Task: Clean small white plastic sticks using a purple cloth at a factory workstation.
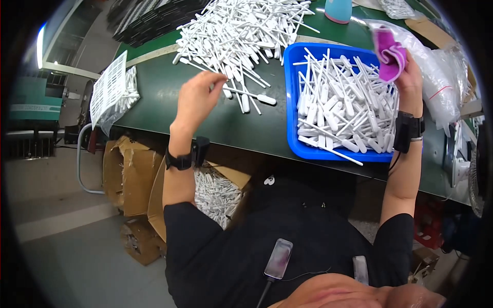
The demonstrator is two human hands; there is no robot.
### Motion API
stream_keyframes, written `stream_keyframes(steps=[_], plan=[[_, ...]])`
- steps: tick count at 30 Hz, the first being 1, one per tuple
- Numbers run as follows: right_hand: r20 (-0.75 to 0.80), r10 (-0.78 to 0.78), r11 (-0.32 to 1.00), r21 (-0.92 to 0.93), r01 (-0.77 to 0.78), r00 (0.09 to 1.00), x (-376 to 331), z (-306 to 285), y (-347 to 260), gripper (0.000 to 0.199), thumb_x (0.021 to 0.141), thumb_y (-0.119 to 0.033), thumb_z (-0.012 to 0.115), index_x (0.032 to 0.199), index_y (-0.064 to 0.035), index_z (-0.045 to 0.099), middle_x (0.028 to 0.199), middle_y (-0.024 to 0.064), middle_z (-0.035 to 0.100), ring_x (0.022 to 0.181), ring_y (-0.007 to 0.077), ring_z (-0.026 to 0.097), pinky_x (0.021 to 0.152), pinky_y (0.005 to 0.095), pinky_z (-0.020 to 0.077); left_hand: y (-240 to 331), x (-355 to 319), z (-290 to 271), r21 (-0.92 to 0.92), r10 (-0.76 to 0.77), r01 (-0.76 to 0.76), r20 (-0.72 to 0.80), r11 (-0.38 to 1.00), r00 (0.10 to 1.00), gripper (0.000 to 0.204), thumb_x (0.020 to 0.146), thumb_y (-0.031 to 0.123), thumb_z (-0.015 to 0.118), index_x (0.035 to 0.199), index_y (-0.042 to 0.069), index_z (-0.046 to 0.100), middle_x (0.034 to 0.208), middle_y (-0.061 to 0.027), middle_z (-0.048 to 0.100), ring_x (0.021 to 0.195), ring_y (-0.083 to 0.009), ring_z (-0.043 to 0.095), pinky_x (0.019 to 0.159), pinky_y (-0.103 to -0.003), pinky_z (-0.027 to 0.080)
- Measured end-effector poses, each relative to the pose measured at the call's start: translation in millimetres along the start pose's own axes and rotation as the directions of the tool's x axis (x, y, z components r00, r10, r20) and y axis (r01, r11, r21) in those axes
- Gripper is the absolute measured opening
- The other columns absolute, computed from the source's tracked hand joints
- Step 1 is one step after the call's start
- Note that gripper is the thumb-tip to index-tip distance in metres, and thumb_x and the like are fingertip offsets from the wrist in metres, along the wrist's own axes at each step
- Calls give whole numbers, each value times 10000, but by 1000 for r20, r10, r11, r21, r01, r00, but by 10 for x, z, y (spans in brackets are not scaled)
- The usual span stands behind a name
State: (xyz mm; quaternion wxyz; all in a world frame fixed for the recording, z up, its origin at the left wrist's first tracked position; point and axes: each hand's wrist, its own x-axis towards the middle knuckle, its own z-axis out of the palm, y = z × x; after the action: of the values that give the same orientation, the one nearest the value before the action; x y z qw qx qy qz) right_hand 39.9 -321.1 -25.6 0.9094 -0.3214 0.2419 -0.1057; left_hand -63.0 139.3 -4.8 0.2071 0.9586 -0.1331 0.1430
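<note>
white plastic dropper (266, 99) is what i am watching: it sits over the green tabletop (215, 122), bulb pointing right, thin stem running back to the fingertips of the left hand (197, 97). from up here i can't tell whether thumb and forefinger pinch that stem or merely hover by it, since its end gets lost at the fingertips, and the other fingers are mostly hidden behind the hand. more droppers lie close by, straying from the near side of a big heap of droppers (246, 36) whose far side runs out of my view. the blue tray (290, 102) is so full of them that its floor is covered, and the right wrist hides part of its right rim. a pale blue bottle (338, 9) is cut off at the top, and i can't make out what the crumpled clear plastic bag (439, 97) holds

as for pose, the left arm reaches up from below, the hand angled inward to the right. the right forearm rises steeply beside the tray, and the right hand (411, 79) is raised over the tray's right side, fingers gripping a bunched purple cloth (389, 56) that partly covers them
</note>
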Motion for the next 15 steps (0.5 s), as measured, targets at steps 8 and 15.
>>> stream_keyframes(steps=[8, 15], plan=[[659, 171, 965, 38, -259, 733, 375, -420, 2, 231, 942, -164, 429, 1037, 5, 553, 995, 147, 627, 927, 261, 609, 882, 401, 490, 344, -158, 460, 153, 429, -450, 150, 880, 891, 89, 791, 124, 609, 877, 100, 606, 720, -51, 541, 686, -208, 596, 570, -332, 478], [239, 29, 996, -92, -7, 970, -19, 3, 181, 266, 949, -224, 437, 1050, -4, 547, 1002, 129, 630, 908, 259, 612, 870, 400, 492, 436, 133, 353, 282, 503, -537, 189, 795, 843, 113, 799, 115, 599, 878, 67, 536, 712, -47, 553, 649, -195, 589, 531, -302, 471]])
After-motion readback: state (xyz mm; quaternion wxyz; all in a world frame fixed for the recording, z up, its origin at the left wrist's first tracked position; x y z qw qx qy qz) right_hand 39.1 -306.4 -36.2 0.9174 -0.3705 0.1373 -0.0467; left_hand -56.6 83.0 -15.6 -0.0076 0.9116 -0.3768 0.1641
